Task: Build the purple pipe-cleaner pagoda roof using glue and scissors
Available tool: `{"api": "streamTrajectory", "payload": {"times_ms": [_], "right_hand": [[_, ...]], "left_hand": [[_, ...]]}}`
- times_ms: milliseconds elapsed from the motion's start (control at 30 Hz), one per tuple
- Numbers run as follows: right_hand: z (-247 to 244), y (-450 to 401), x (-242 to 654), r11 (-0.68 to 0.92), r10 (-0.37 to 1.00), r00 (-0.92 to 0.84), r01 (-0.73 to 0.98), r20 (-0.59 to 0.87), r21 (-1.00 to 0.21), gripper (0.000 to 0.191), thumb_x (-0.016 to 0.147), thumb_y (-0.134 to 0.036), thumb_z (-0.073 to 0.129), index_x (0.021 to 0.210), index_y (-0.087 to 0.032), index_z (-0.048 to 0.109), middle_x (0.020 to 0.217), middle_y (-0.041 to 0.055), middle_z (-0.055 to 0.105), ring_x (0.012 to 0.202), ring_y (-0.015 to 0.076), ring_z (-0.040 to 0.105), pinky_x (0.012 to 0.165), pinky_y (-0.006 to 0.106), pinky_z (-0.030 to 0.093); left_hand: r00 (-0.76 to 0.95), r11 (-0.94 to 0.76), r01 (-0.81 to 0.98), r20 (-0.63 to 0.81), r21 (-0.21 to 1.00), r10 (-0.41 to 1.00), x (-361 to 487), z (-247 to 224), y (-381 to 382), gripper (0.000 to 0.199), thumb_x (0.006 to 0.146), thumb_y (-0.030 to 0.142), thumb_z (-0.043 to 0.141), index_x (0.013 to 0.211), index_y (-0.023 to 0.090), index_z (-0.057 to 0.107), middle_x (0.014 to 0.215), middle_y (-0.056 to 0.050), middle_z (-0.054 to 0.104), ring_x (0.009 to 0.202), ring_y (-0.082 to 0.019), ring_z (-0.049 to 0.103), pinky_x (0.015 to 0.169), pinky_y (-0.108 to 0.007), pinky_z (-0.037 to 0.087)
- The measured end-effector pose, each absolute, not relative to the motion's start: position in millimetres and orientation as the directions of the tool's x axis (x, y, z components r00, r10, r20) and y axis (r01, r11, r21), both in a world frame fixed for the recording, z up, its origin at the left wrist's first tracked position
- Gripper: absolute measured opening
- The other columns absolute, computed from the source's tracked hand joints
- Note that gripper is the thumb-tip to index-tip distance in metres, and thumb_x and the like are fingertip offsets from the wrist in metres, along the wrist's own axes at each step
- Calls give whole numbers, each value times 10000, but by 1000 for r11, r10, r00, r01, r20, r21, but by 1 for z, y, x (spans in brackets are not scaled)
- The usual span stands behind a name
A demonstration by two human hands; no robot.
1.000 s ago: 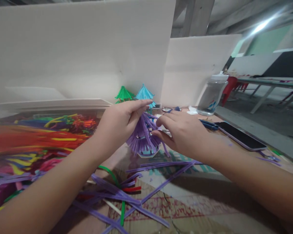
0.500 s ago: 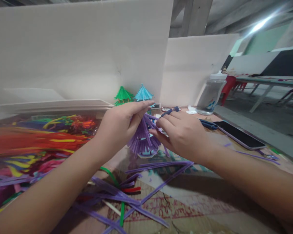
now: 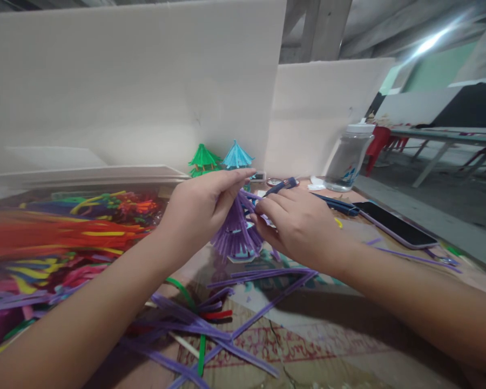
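Observation:
A small tiered tower of purple pipe cleaners (image 3: 237, 243) stands on the table between my hands, its lower layer flaring out like a skirt. My left hand (image 3: 202, 202) is closed around its upper part from the left, hiding the top, with the index finger stretched across. From the right, my right hand (image 3: 297, 224) pinches a purple pipe cleaner at the tower's side; the fingertips are partly hidden. Several loose purple pipe cleaners (image 3: 263, 310) lie in front, crossed with a green pipe cleaner (image 3: 202, 354) and a red piece (image 3: 218, 314).
Behind stand a green tiered model (image 3: 203, 156) and a light-blue one (image 3: 237, 155) against a white board (image 3: 125, 86). Colourful pipe cleaners (image 3: 93, 232) fill the left. On the right are dark-handled pliers (image 3: 336, 204), a phone (image 3: 397, 224) and a clear bottle (image 3: 346, 159).
My right hand has shifted slightly left toward the tower, and a yellow bit and more of the pliers show beside it. My left hand stays in place.

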State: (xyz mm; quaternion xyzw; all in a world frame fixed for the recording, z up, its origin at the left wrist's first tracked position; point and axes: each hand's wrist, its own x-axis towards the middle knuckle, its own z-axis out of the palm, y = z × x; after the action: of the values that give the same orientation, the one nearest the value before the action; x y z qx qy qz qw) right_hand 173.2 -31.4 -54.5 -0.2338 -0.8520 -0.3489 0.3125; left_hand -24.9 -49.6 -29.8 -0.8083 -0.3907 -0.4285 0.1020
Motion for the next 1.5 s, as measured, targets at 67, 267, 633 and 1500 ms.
{"api": "streamTrajectory", "payload": {"times_ms": [67,267,633,1500], "right_hand": [[-54,-31,173,660,192,-689,618,699,428,294,982,-236,424,777,-153,619,692,52,627,652,189,531,647,345,295],[-55,-31,174,697,228,-680,613,696,371,308,989,-228,418,778,-150,628,679,49,630,640,175,533,629,328,307],[-47,-32,175,720,270,-657,623,704,305,270,978,-297,474,850,-136,648,679,43,626,638,181,541,619,320,295],[-54,-29,173,738,235,-706,576,668,350,302,973,-221,421,752,-160,618,698,51,663,658,175,555,671,321,334]], "left_hand": [[328,-675,718,770,173,547,-25,-30,-50,347,995,281,469,1257,213,687,1128,-56,761,1004,-195,717,948,-333,543],[306,-661,723,763,203,569,-24,-29,-51,347,991,292,470,1253,241,691,1120,-45,764,999,-202,718,941,-338,548],[336,-681,707,757,190,561,-26,-30,-50,352,993,265,460,1263,239,684,1160,-39,753,1052,-203,711,957,-331,547],[335,-700,667,736,256,588,-28,-29,-47,341,990,295,473,1247,246,690,1140,-55,757,1030,-217,715,954,-363,550]]}}
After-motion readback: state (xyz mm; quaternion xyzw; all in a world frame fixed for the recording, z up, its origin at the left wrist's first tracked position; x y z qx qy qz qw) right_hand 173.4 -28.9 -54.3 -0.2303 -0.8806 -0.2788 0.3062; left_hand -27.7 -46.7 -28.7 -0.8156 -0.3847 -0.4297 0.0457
